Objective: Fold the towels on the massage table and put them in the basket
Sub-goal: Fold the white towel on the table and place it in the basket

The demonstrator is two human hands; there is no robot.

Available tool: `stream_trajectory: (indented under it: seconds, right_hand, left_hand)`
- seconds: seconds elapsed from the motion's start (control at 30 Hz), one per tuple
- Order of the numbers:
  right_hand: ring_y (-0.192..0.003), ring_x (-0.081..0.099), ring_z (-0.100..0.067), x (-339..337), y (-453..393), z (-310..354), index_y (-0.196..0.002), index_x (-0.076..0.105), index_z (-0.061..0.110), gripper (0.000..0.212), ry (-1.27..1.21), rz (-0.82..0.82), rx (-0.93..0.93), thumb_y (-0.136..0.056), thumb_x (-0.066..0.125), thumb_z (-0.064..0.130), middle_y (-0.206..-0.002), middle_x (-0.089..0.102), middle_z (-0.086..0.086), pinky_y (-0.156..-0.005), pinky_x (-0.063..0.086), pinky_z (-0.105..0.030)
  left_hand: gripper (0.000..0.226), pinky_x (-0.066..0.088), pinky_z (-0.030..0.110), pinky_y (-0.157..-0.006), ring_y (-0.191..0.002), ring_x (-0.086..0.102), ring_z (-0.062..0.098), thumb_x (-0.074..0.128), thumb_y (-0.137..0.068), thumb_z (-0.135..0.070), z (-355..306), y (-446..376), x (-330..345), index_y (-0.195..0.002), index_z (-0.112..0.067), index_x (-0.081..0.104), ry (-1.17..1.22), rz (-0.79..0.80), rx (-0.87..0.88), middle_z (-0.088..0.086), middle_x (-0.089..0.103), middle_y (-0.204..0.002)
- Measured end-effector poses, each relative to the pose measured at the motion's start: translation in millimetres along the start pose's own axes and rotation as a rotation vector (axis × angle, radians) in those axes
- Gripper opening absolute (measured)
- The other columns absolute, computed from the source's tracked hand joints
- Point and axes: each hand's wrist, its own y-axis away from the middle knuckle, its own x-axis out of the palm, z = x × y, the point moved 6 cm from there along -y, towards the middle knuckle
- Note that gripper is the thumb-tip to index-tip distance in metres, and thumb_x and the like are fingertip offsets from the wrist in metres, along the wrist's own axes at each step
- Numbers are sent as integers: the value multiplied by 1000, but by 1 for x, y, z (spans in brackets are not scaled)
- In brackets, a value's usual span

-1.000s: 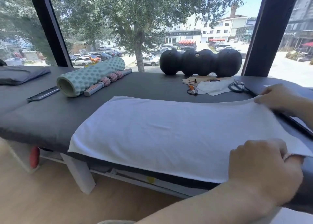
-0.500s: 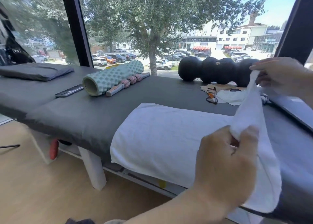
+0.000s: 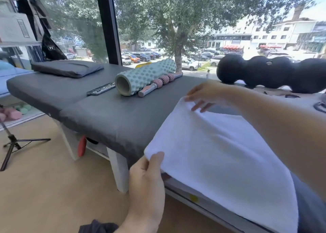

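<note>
A white towel (image 3: 220, 153) lies folded over itself on the dark grey massage table (image 3: 98, 116), its near part hanging over the front edge. My left hand (image 3: 148, 178) pinches the towel's near left corner between thumb and fingers at the table's front edge. My right hand (image 3: 206, 95) holds the far left corner, thumb on top and fingers partly spread beneath. No basket is in view.
On the table to the left lie a mint foam roller (image 3: 144, 76), a pink massage stick (image 3: 158, 83), a remote (image 3: 100, 91) and a dark cushion (image 3: 68, 68). A black peanut roller (image 3: 271, 73) sits by the window. A tripod (image 3: 12, 143) stands on the floor at left.
Both hands lifted the towel's right edge and carried it leftward over the towel, folding it in half; the corners now sit at the left end. The view turned left.
</note>
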Motion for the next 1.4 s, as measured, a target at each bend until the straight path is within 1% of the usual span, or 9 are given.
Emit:
stream_trajectory:
  seconds: [0.1,0.23,0.47,0.73,0.87,1.1,1.17,1.27,1.4]
  right_hand:
    - [-72,75,-17,22,-18,-18,-101,73,13,14,269,-80,-40,-88,73,19,-88,78,-2,-56,57,-26]
    - [-80,64,-13,26,-30,-22,-82,71,36,10,455,-207,-103,-83,74,45,-78,66,17,-77,56,-31]
    - [-77,61,-16,36,-50,-21,-96,75,23,16,269,-253,-157,-91,69,36,-85,68,5,-60,42,-24]
    - [-84,55,-17,44,-67,-30,-87,68,19,25,308,-253,-114,-93,66,43,-85,63,3,-70,35,-25]
    - [-86,60,-21,49,-77,-27,-80,66,23,28,395,-226,-110,-92,65,48,-85,66,1,-70,43,-30]
    - [-88,60,-21,55,-77,-34,-88,66,24,41,465,-346,-58,-86,62,64,-89,65,6,-71,49,-33]
    - [-86,61,-24,57,-76,-33,-87,66,16,57,540,-298,-18,-86,54,72,-86,65,1,-65,45,-32]
    - [-78,59,-27,57,-73,-31,-79,63,8,77,601,-174,45,-85,40,81,-80,62,-6,-61,41,-31]
    - [-72,53,-25,43,-56,-28,-68,56,14,70,680,-17,55,-88,38,78,-70,52,-5,-57,36,-29]
  left_hand:
    - [11,60,45,-76,-88,73,25,61,-94,-18,29,-14,-22,-94,-14,72,3,-50,-183,7,77,-93]
    - [19,60,49,-87,-95,74,28,67,-94,-28,39,-27,-33,-96,-9,70,-49,-35,-256,7,78,-96]
    - [36,60,43,-79,-92,75,28,49,-105,-25,40,-27,-39,-88,-9,77,-61,-49,-225,8,79,-92]
    - [36,58,30,-56,-79,76,29,48,-106,-26,45,-32,-46,-91,-5,73,-47,-88,-205,11,78,-86]
    - [36,59,31,-53,-71,74,25,44,-107,-27,45,-34,-49,-89,-5,67,-75,-133,-171,12,76,-83]
    - [36,48,29,-61,-58,63,6,75,-83,-46,44,-40,-59,-94,-12,68,-239,-147,-176,-3,70,-66]
    - [55,38,26,-66,-63,54,8,77,-77,-53,45,-42,-58,-91,-1,68,-271,-85,-191,9,63,-69]
    - [67,34,32,-68,-69,46,17,80,-74,-52,38,-42,-57,-88,9,56,-254,-86,-172,5,56,-73]
    - [51,25,33,-62,-65,31,18,80,-79,-39,22,-41,-57,-68,-9,39,-245,-168,-112,5,33,-68]
